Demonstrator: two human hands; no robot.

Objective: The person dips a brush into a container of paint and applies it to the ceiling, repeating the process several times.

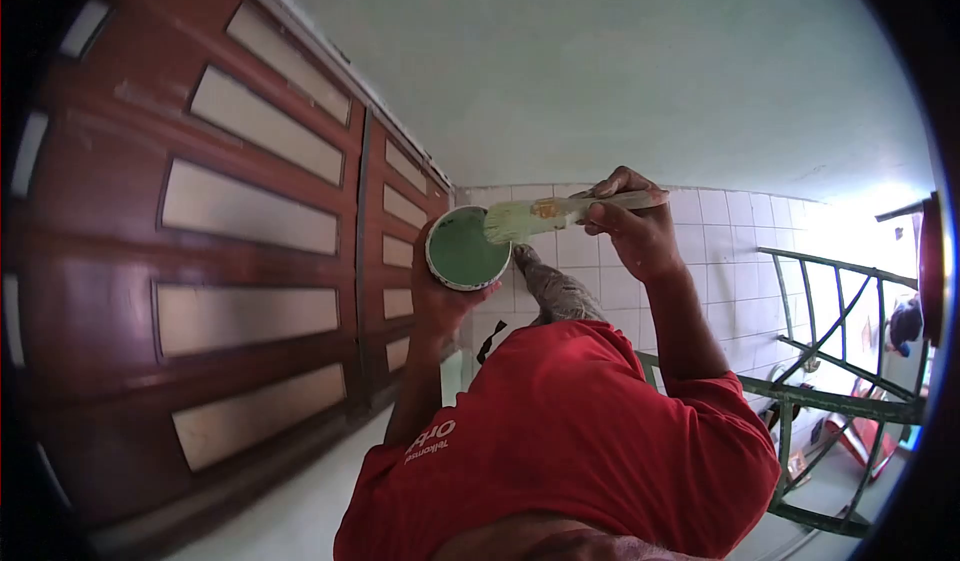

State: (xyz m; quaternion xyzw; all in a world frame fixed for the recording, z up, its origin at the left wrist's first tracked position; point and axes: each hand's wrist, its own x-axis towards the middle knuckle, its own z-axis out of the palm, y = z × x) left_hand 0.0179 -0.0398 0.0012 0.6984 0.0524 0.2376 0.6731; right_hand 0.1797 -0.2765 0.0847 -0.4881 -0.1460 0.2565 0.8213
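Note:
A round container point(468, 248) of green paint rests in my left hand point(440, 296), whose fingers wrap around its outside. My right hand point(640, 226) grips the handle of a wide paintbrush point(540, 214). The brush lies nearly level, its pale, green-tinted bristles pointing left at the container's right rim. Whether the bristle tips touch the rim cannot be made out. Paint marks show on the brush and on the fingers of my right hand.
A brown wooden door point(100, 221) with pale panels stands at the left. A pale green wall point(620, 71) fills the top. White tiles point(725, 251) cover the floor. Green metal frames point(850, 401) stand at the right, with assorted items beyond them.

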